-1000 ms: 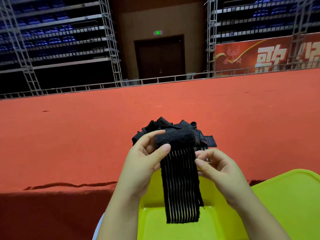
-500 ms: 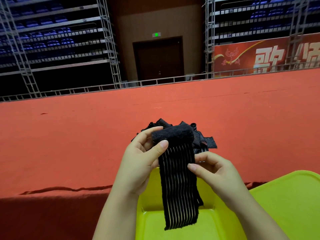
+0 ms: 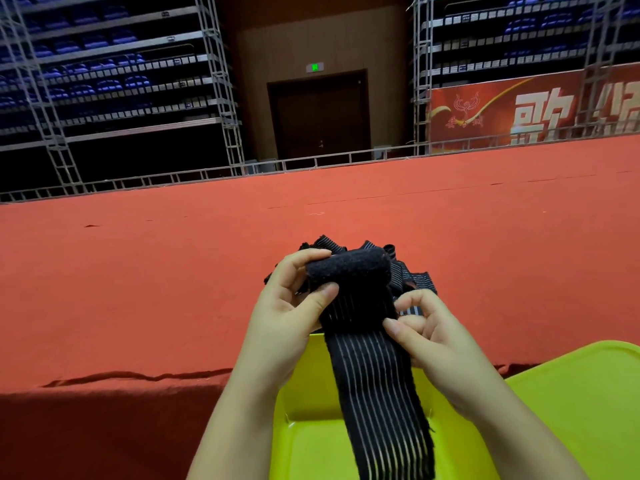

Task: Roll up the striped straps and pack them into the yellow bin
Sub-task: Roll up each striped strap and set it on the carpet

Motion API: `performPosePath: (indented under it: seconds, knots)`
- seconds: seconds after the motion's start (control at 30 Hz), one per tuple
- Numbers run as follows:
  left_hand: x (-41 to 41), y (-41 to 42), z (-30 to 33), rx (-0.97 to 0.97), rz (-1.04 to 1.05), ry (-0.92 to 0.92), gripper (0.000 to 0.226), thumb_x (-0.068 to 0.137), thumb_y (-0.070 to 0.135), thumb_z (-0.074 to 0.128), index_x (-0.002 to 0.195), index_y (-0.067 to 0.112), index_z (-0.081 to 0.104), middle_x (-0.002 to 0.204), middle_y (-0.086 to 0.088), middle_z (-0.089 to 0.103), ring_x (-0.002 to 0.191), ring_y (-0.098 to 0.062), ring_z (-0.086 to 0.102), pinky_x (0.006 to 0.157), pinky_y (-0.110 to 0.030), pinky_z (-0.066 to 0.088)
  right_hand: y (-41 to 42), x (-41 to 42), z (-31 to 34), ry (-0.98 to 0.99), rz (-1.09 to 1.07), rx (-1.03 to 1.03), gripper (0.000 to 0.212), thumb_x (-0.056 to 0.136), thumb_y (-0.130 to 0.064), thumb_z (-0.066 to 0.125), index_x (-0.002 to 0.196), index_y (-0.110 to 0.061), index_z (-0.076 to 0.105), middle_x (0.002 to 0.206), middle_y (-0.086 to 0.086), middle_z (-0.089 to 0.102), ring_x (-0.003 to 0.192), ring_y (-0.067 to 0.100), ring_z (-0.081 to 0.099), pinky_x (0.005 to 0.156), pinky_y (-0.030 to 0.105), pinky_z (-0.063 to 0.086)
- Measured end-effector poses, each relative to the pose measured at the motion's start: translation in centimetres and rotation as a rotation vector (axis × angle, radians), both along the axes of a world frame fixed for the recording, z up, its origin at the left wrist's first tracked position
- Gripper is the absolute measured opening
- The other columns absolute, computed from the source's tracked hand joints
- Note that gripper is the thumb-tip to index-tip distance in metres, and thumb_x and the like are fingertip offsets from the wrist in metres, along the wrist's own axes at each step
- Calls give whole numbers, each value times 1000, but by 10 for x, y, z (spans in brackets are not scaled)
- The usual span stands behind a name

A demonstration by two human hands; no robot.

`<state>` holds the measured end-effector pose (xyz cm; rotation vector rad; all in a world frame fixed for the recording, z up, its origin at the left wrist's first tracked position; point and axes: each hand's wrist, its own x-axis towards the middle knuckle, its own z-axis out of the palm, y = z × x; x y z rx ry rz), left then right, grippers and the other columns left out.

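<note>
I hold a black strap with thin pale stripes (image 3: 374, 375) in front of me, its top end wound into a small fuzzy roll (image 3: 348, 266). My left hand (image 3: 291, 317) grips the roll's left end between thumb and fingers. My right hand (image 3: 426, 334) pinches the strap's right edge just below the roll. The loose tail hangs down into the yellow bin (image 3: 311, 441). Behind the roll, a heap of more striped straps (image 3: 412, 282) lies on the red cloth.
A red cloth covers the table (image 3: 138, 289), its front edge falling away at lower left. A yellow lid or second bin part (image 3: 581, 403) sits at lower right. Metal scaffolding, seats and a dark door stand far behind.
The roll has grown slightly as the strap was wound, and the hanging tail is shorter. My right hand has shifted up closer to the roll; both hands keep their hold.
</note>
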<state>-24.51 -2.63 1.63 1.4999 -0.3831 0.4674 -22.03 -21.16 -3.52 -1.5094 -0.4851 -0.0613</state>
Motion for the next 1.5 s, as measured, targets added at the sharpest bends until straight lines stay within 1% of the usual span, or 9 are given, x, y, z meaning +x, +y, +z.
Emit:
performPosePath:
  seconds: [0.13,0.2,0.5,0.73,0.97,1.07,1.2,1.37,1.5]
  knots:
    - [3,-5,-6,39,67,-44,48,84,-7,64,93,40,70,103,9,70,95,-9,66,84,-33,54,4,-3,1,98,87,35,23,95,-11,54,114,-24,54,85,9,68,79,14,65,65,24,51]
    - [3,-7,-6,48,53,-47,47,80,-15,63,92,30,71,99,10,72,88,-4,66,78,-22,52,4,-5,2,129,95,-8,20,96,-11,51,113,-20,55,87,2,70,79,8,66,64,22,52]
    - [2,-5,-4,9,-25,11,58,76,-26,59,77,29,77,99,8,74,92,-11,71,76,-17,53,-1,-1,24,89,97,80,82,49,-77,73,121,-43,53,116,-9,69,110,14,64,89,51,52]
    - [0,-6,-4,-17,-109,11,59,74,-31,55,74,23,77,110,1,71,101,-17,70,78,-20,53,3,-3,28,111,57,173,41,73,-31,63,112,-18,63,102,-2,71,101,13,65,86,46,55]
    - [-7,0,-9,55,-202,91,32,65,23,77,97,25,76,130,7,62,112,-15,65,86,-29,55,-3,-4,27,99,118,293,45,75,-13,62,120,-16,58,107,1,70,97,14,67,67,31,57]
    - [-8,-4,-7,40,-124,135,42,74,24,76,115,31,69,119,5,69,102,-17,69,83,-36,58,-3,-4,26,101,134,311,44,76,-10,60,119,-19,58,103,-2,70,92,11,67,62,26,55]
    - [-9,-6,-6,38,-55,213,52,73,23,78,122,30,61,112,5,71,91,-7,70,68,-26,57,-4,-4,23,122,120,302,41,86,3,55,119,-22,57,104,-3,69,93,11,66,69,28,57]
    - [-6,-3,-12,97,-13,212,45,78,16,73,120,30,62,113,10,71,90,-8,69,77,-37,53,-4,-3,20,130,103,234,51,76,-10,74,121,-27,57,119,2,65,101,21,67,89,52,51]
    - [-6,-5,-16,94,-36,205,43,86,-4,64,116,28,63,109,9,72,90,-7,69,72,-23,54,-2,-1,20,123,48,175,46,73,-25,76,117,-31,61,110,-4,69,96,17,68,92,55,49]
